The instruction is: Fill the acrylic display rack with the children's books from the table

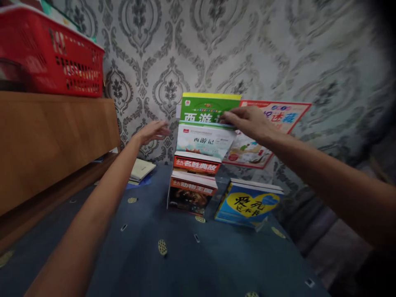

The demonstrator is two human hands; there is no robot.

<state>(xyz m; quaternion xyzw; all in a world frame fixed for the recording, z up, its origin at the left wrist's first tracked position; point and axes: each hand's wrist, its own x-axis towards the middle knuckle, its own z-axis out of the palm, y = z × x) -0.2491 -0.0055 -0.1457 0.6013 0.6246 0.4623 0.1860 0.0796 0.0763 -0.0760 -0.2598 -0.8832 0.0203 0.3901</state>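
Observation:
Tiered books stand in a clear rack on the blue cloth. At the back is a green book (pixel 194 108) with a yellow top edge, and in front of it a white book (pixel 202 141). Lower down are a red-covered book (pixel 195 165) and a dark book (pixel 190 198) with an animal picture. My right hand (pixel 247 120) has its fingers closed at the white book's upper right corner, over the green cover; its thumb is partly hidden. Left of the books, my left hand (pixel 153 132) hangs in the air, fingers stretched out, slightly blurred, holding nothing.
Right of the stack are a blue and yellow book (pixel 250 204) and, behind it, a red-bordered picture book (pixel 247 148). Further left lie some notebooks (pixel 140 170). A wooden cabinet (pixel 55 136) bears a red basket (pixel 77 66). Patterned wallpaper (pixel 148 57) rises behind.

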